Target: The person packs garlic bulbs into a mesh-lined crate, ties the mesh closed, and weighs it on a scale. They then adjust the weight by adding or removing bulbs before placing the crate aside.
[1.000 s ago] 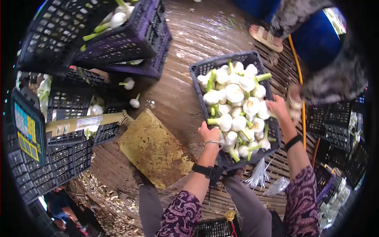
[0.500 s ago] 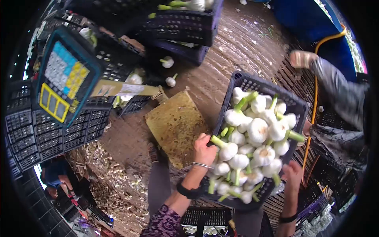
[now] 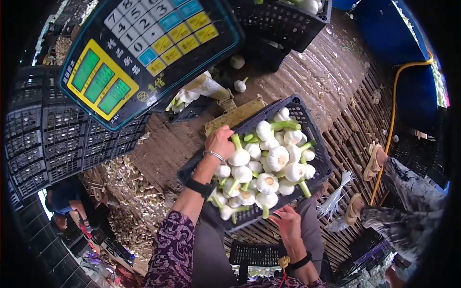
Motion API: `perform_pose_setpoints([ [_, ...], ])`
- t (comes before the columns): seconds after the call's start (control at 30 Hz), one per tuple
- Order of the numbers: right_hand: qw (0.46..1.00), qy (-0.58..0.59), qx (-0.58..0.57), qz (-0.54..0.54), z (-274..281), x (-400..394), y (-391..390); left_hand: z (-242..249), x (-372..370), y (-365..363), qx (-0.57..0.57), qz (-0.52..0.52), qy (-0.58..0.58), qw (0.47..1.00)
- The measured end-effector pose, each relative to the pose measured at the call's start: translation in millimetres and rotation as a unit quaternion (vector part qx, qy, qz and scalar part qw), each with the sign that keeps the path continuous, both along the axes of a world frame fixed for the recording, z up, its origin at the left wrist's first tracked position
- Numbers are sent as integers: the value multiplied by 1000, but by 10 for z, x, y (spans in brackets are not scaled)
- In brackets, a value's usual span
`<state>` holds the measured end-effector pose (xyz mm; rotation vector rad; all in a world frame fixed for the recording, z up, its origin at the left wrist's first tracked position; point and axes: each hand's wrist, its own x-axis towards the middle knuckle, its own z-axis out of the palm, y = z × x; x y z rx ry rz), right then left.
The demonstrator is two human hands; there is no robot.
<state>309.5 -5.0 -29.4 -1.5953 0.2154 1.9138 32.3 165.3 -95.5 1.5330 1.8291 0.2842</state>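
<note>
A dark plastic crate (image 3: 314, 139) piled with white garlic bulbs (image 3: 266, 165) with green stems is held over the yellowish scale platform (image 3: 230, 119). My left hand (image 3: 219, 140) grips the crate's far left rim, a bracelet and a black watch on that wrist. My right hand (image 3: 286, 222) holds the near rim from below. The crate hides most of the platform.
The scale's keypad display (image 3: 139, 48) fills the upper left. Stacked empty crates (image 3: 53, 144) stand at left, another crate with garlic (image 3: 283, 19) at the top. Another person's sandalled feet (image 3: 372, 163) and a yellow hose (image 3: 391, 120) are at right. Garlic husks (image 3: 125, 192) litter the floor.
The crate has swung left from the slatted floor onto the area above the scale platform. My head has moved closer to the display. My right hand shifted to the crate's near edge.
</note>
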Motion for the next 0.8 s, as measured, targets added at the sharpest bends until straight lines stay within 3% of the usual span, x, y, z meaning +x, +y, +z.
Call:
perform_pose_setpoints([
  [0.17, 999, -8, 9, 38, -8, -300, 83, -268, -175, 132, -59, 31, -18, 998],
  [0.23, 998, -22, 11, 65, -15, -243, 80, -188, -123, 130, 22, 43, -15, 999],
  [0.3, 962, -91, -18, 257, -76, -93, 115, 29, -55, 32, 63, 52, 25, 996],
  [0.4, 879, -160, 61, 445, -214, 259, 148, 556, 22, -200, 189, 115, -5, 975],
  [0.5, 822, -200, 182, 501, 10, 487, 413, 855, 112, -664, 215, 156, -53, 963],
  [0.63, 831, -191, 165, 495, 522, 411, 898, 1296, 342, -1186, 152, 201, -106, 962],
  [0.7, 765, -208, 265, 549, 499, 480, 1013, 1417, 428, -1357, 75, 194, -150, 967],
  [0.73, 790, -192, 239, 530, 541, 456, 1057, 1468, 463, -1407, 80, 199, -152, 965],
  [0.8, 778, -201, 249, 540, 691, 335, 1166, 1600, 531, -1473, 73, 199, -148, 966],
])
